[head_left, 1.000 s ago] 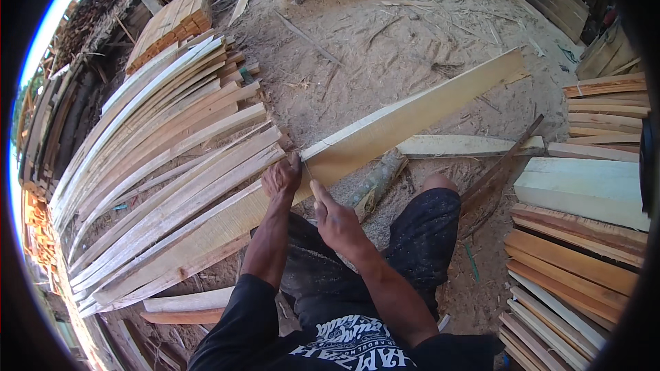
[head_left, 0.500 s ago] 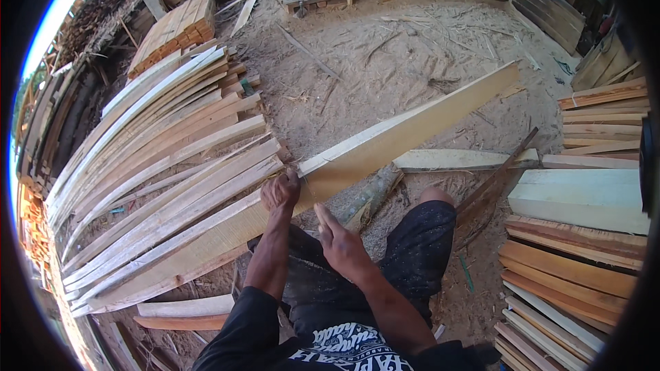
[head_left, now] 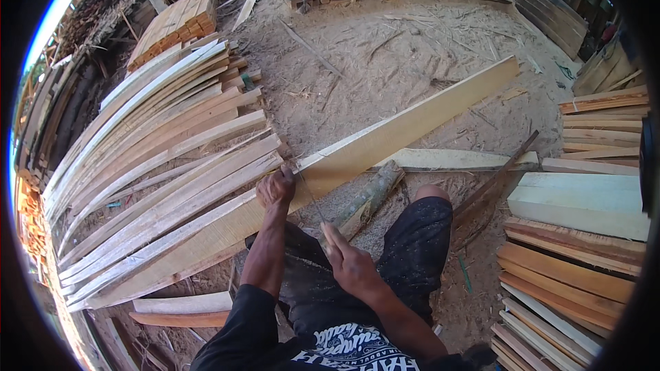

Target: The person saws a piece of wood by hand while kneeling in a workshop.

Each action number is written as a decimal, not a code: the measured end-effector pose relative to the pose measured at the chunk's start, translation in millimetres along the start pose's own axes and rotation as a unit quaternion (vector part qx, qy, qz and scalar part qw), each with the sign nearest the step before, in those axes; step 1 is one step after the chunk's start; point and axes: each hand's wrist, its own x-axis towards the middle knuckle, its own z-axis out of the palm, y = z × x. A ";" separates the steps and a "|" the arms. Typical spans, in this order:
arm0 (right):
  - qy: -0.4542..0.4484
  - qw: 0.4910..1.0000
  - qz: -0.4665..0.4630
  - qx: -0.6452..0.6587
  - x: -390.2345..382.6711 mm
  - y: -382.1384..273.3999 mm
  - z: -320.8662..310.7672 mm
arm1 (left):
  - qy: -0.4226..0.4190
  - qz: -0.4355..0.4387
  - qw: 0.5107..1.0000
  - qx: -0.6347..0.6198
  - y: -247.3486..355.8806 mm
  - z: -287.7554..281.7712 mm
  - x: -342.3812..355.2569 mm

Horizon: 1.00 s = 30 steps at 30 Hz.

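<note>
A long pale plank (head_left: 412,124) lies slantwise across the sandy ground, from lower left to upper right. My left hand (head_left: 276,187) sits on its near edge at mid-length, fingers curled over the wood. My right hand (head_left: 347,261) is drawn back toward my body, closed on the end of a thin dark tool (head_left: 311,199). Seen edge-on, it looks like a saw blade. It runs from my right hand up to the plank's edge beside my left hand. I cannot make out its teeth or handle.
A short log (head_left: 371,199) lies under the plank by my right knee (head_left: 430,216). A wide stack of curved boards (head_left: 158,137) fills the left. Stacked boards (head_left: 577,261) and a thick pale block (head_left: 584,199) stand at the right. Sawdust-covered ground (head_left: 385,48) lies beyond.
My right hand has pulled back from the plank's edge toward my body, drawing the thin tool with it. My left hand has stayed on the plank.
</note>
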 end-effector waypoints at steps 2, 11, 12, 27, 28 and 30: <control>-0.019 0.999 0.024 -0.026 -82.8 -35.5 -47.4 | -0.023 -0.005 0.999 0.025 -1.4 -8.6 2.4; -0.007 0.999 0.025 -0.040 90.6 11.8 18.6 | 0.009 0.002 1.000 0.012 14.9 -15.8 -12.1; -0.025 0.997 0.038 -0.059 84.6 11.3 19.1 | 0.001 0.001 1.000 0.013 8.3 -14.8 -11.0; 0.006 1.000 -0.007 -0.011 38.2 9.6 10.6 | 0.001 -0.005 1.000 -0.005 3.4 -21.1 -0.8; -0.053 0.995 0.062 -0.057 -9.9 -9.5 -9.1 | 0.009 -0.023 1.000 -0.007 -2.7 -21.2 6.1; -0.040 0.998 0.040 -0.036 -92.6 -40.1 -46.4 | -0.001 -0.041 0.999 -0.026 2.0 -19.5 10.9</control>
